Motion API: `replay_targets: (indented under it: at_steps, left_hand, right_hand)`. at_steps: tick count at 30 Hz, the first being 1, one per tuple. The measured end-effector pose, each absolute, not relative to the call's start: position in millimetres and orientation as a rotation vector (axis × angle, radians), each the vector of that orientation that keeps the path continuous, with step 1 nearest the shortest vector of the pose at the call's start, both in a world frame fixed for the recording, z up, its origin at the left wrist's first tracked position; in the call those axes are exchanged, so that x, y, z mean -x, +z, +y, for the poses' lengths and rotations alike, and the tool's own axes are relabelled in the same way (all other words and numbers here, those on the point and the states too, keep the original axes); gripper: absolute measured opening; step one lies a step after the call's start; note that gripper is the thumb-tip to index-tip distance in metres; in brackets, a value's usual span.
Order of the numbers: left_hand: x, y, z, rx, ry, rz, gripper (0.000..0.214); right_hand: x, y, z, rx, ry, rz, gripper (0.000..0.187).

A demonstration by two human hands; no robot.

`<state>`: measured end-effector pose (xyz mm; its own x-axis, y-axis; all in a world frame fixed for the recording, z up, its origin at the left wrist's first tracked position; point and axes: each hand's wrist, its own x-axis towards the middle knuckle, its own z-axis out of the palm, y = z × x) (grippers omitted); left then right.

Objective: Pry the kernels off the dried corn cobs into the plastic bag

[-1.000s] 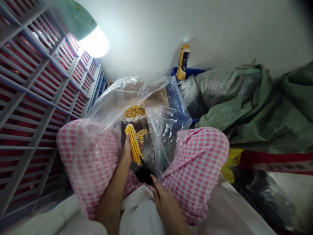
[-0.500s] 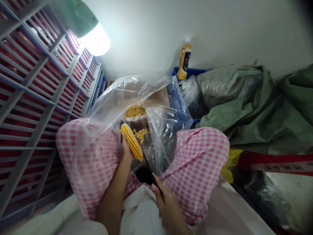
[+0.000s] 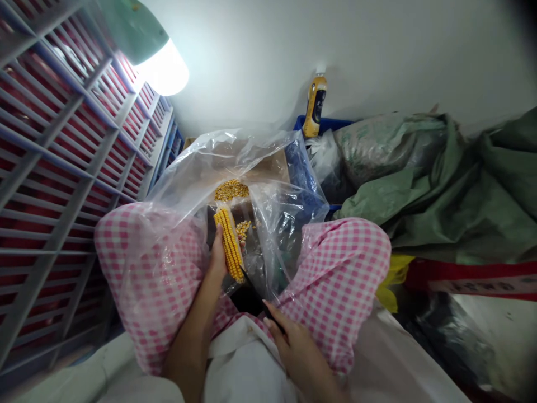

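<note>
My left hand (image 3: 217, 258) grips a yellow corn cob (image 3: 230, 243), held upright over the mouth of a clear plastic bag (image 3: 268, 168) between my knees in pink checked trousers (image 3: 146, 263). My right hand (image 3: 293, 344) is closed round a thin dark tool (image 3: 255, 291) whose tip touches the cob's lower end. Loose kernels (image 3: 231, 190) lie heaped in the bag, with a smaller scatter (image 3: 243, 228) just right of the cob.
A red and grey slatted rack (image 3: 54, 168) fills the left side, with a lit lamp (image 3: 161, 67) above. A yellow bottle (image 3: 314, 106) stands on a blue crate (image 3: 331, 122) by the white wall. Green sacks (image 3: 440, 179) pile up at the right.
My right hand has taken up the thin dark tool and brought its tip to the cob's lower end. The cob tilted left, then came back upright in my left hand.
</note>
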<state>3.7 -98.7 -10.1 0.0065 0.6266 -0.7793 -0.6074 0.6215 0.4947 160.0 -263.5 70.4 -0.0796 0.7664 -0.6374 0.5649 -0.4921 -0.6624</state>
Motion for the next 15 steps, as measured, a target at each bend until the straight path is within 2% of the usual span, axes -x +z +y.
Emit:
replay_targets:
  at_steps: [8, 15]
  left_hand:
    - [-8, -17, -103, -0.150, 1.026, 1.305, 0.042]
    - [-4, -27, -102, -0.088, 0.956, 1.303, 0.059]
  right_hand:
    - [-167, 85, -247, 2.032, 1.725, -1.421, 0.044]
    - [-141, 72, -258, 2.220, 1.486, -1.773, 0.046]
